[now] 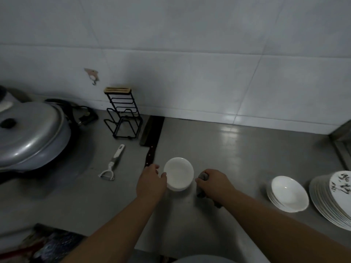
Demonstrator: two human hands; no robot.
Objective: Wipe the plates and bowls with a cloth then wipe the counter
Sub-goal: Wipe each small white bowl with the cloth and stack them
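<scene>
Clutching a grey cloth (203, 176), the right grip (213, 184) flanked a stack of white bowls (178, 173) clasped by the left grip (152, 180) on the desk (247, 158).

One wide-angle view, worn on the head, looks forward and down at the surface (237, 149), facing the tiled wall (190, 73) at 12 o'clock. It sits close: the left hand (150, 180) and right hand (215, 182) reach in from 6 o'clock to just below centre. Straight lines bow toward 3 and 9 o'clock.

Dim white tiled wall (190, 54)
</scene>
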